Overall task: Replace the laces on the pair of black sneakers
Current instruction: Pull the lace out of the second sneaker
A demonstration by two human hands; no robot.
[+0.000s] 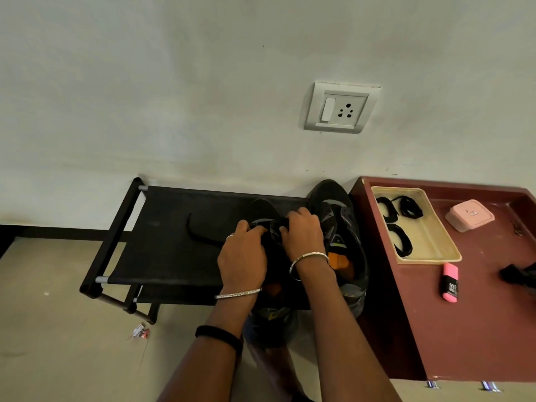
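Observation:
Two black sneakers stand side by side on a black shoe rack. Both my hands are on the left sneaker. My left hand grips its lacing area from the left, fingers curled. My right hand pinches the tongue or lace part from the right. The right sneaker, with an orange insole, stands untouched beside my right wrist. A loose black lace lies curved on the rack to the left. Three coiled black laces lie in a beige tray.
The tray sits on a maroon cabinet to the right, with a pink lidded box, a pink highlighter and a black object at the right edge. A wall socket is above. A wrapper lies on the floor.

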